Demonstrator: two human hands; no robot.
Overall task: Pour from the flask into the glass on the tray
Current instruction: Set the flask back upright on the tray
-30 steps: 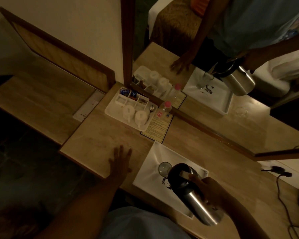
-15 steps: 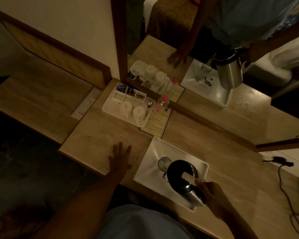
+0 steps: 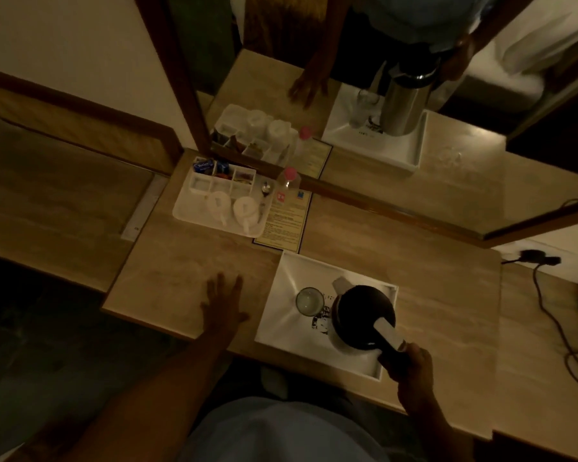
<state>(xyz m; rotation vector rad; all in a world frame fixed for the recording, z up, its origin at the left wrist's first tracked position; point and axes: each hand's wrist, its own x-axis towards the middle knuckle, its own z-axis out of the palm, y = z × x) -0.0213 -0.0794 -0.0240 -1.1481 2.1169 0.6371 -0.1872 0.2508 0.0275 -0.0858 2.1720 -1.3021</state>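
Note:
A steel flask [image 3: 362,316] with a black lid stands upright on the white tray [image 3: 287,278], seen from above. My right hand [image 3: 411,365] is closed around its black handle at the tray's near right corner. A small clear glass [image 3: 309,301] stands on the tray just left of the flask, apart from it. My left hand [image 3: 223,303] lies flat on the wooden counter left of the tray, fingers spread, holding nothing.
A second white tray [image 3: 184,213] with two cups, sachets and a spoon sits at the back left. A pink-capped bottle [image 3: 287,185] and a printed card [image 3: 286,221] lie beside it. A mirror [image 3: 414,111] backs the counter. A black cable [image 3: 554,321] trails at the right.
The flask has swung from tilted toward the glass to upright and now stands on the tray. My left hand has stayed flat on the counter.

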